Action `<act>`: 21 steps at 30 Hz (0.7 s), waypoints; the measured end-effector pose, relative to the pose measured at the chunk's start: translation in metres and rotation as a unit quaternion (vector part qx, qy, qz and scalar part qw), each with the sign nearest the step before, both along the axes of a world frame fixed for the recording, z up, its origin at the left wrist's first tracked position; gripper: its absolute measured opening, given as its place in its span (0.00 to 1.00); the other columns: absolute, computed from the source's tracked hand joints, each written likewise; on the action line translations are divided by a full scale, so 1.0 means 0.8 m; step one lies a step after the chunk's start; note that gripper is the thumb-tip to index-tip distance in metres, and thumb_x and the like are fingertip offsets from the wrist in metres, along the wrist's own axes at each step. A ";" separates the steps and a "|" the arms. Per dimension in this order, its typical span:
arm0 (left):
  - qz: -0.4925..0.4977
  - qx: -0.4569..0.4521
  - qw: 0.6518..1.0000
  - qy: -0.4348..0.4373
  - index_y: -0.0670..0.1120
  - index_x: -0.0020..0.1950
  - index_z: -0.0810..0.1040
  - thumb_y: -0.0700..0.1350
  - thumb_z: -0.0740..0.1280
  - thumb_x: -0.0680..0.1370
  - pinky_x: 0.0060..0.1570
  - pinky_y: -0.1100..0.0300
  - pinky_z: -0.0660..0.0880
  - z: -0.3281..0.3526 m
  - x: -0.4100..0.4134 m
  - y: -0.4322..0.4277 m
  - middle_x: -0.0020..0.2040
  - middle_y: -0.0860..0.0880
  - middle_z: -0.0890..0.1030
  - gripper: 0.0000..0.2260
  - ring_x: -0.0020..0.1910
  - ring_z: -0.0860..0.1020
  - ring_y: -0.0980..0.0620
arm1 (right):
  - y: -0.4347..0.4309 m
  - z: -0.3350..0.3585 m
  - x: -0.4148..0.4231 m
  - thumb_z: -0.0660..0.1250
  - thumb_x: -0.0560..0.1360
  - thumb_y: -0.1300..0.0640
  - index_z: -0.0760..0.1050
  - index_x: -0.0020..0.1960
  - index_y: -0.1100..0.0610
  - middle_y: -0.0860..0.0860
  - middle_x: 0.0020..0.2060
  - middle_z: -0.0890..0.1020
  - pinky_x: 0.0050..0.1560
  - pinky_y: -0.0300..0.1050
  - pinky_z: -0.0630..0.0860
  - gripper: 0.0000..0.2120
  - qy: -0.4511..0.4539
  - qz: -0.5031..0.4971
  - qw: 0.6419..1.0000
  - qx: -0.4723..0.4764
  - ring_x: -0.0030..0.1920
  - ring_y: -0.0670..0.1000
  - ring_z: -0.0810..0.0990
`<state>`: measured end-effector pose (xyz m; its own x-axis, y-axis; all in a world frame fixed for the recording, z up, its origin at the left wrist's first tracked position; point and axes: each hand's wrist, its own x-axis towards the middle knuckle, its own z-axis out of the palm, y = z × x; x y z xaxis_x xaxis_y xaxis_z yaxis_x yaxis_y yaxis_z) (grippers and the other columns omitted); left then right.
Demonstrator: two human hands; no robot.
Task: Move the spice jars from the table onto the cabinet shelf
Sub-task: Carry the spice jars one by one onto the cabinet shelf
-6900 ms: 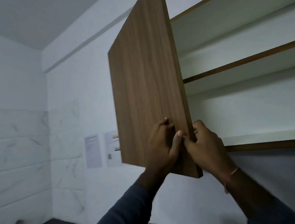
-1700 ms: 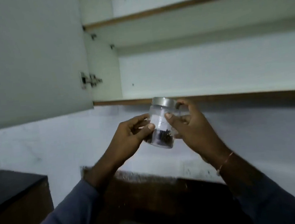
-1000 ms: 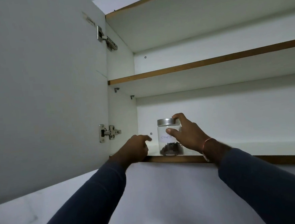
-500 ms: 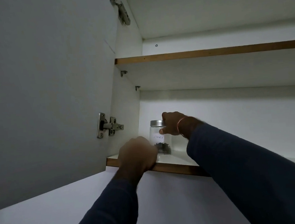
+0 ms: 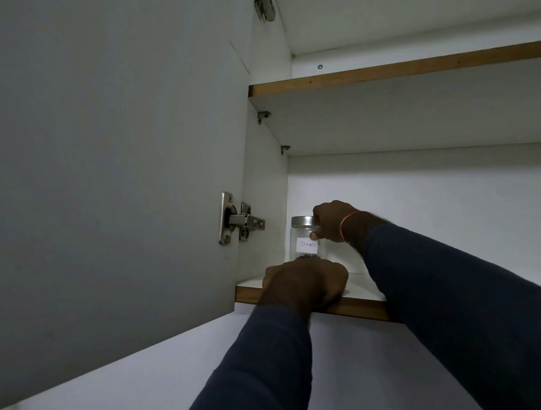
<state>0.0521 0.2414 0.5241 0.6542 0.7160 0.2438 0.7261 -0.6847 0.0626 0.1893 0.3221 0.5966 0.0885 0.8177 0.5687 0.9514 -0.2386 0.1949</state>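
A clear spice jar (image 5: 302, 239) with a metal lid and a white label reading "Cloves" stands upright on the lower cabinet shelf (image 5: 359, 287), deep in the left back corner. My right hand (image 5: 329, 221) reaches in from the right and grips the jar at its lid and upper side. My left hand (image 5: 304, 285) is curled over the shelf's wooden front edge, just in front of the jar, hiding its base.
The open white cabinet door (image 5: 105, 160) hangs on the left with a metal hinge (image 5: 239, 220). An upper shelf (image 5: 401, 69) with a wooden edge runs above. White wall lies below the cabinet.
The jar has gone from the shelf's front edge to the back left corner with my right hand on it. My left hand has settled on the shelf edge. The view has moved closer.
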 end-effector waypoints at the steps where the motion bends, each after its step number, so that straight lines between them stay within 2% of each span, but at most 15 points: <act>1: -0.014 -0.002 1.000 0.022 0.29 0.66 0.68 0.37 0.55 0.81 0.64 0.53 0.66 0.001 0.001 -0.001 0.66 0.33 0.72 0.16 0.66 0.71 0.38 | 0.002 0.000 -0.001 0.67 0.76 0.48 0.73 0.63 0.60 0.56 0.60 0.78 0.56 0.47 0.71 0.21 0.001 0.000 1.000 0.001 0.60 0.57 0.76; 2: -0.031 -0.003 0.998 0.058 0.27 0.65 0.68 0.34 0.55 0.81 0.64 0.53 0.66 0.004 0.004 -0.002 0.66 0.32 0.71 0.15 0.66 0.70 0.38 | 0.004 0.000 -0.002 0.67 0.76 0.48 0.73 0.62 0.60 0.56 0.60 0.78 0.56 0.47 0.71 0.21 0.000 0.002 1.000 0.002 0.60 0.57 0.76; 6: -0.053 -0.005 0.995 0.081 0.28 0.65 0.68 0.36 0.54 0.82 0.64 0.54 0.67 0.003 0.008 0.003 0.66 0.32 0.72 0.15 0.65 0.71 0.37 | 0.012 -0.004 -0.009 0.68 0.76 0.47 0.73 0.62 0.59 0.56 0.59 0.79 0.55 0.46 0.71 0.20 -0.007 0.011 1.000 0.009 0.59 0.57 0.77; 9: -0.055 -0.026 0.998 0.035 0.28 0.65 0.68 0.36 0.53 0.82 0.64 0.55 0.66 0.001 0.008 0.005 0.66 0.32 0.71 0.16 0.66 0.70 0.38 | 0.013 -0.008 -0.013 0.67 0.77 0.48 0.71 0.64 0.60 0.57 0.58 0.80 0.52 0.46 0.70 0.21 -0.003 0.016 1.000 0.001 0.59 0.58 0.78; 12: -0.066 -0.024 0.996 0.049 0.27 0.65 0.67 0.37 0.52 0.83 0.64 0.54 0.65 0.003 0.006 0.001 0.66 0.31 0.71 0.16 0.67 0.70 0.37 | 0.012 -0.011 -0.013 0.66 0.77 0.49 0.70 0.65 0.60 0.58 0.56 0.81 0.48 0.45 0.69 0.21 0.015 0.021 1.000 -0.004 0.53 0.58 0.79; 13: -0.069 -0.014 0.996 0.058 0.27 0.65 0.67 0.37 0.52 0.83 0.65 0.54 0.65 0.003 0.005 0.002 0.66 0.32 0.71 0.17 0.66 0.70 0.37 | 0.012 -0.011 -0.013 0.66 0.77 0.49 0.70 0.65 0.60 0.58 0.56 0.81 0.48 0.45 0.70 0.21 0.020 0.023 1.000 -0.006 0.51 0.58 0.79; 18: -0.065 0.027 0.996 0.057 0.30 0.66 0.68 0.41 0.52 0.83 0.64 0.53 0.67 0.000 0.003 0.006 0.66 0.33 0.72 0.17 0.66 0.71 0.39 | 0.012 -0.015 -0.012 0.65 0.78 0.50 0.67 0.67 0.60 0.59 0.58 0.80 0.54 0.48 0.74 0.22 0.041 0.018 0.999 -0.015 0.55 0.59 0.80; 21: -0.068 0.031 0.995 0.063 0.31 0.68 0.66 0.42 0.52 0.84 0.66 0.52 0.65 0.000 0.000 0.005 0.68 0.34 0.70 0.18 0.67 0.70 0.39 | 0.013 -0.017 -0.011 0.66 0.77 0.50 0.65 0.69 0.60 0.60 0.60 0.78 0.57 0.51 0.77 0.26 0.065 0.018 0.997 -0.022 0.55 0.60 0.80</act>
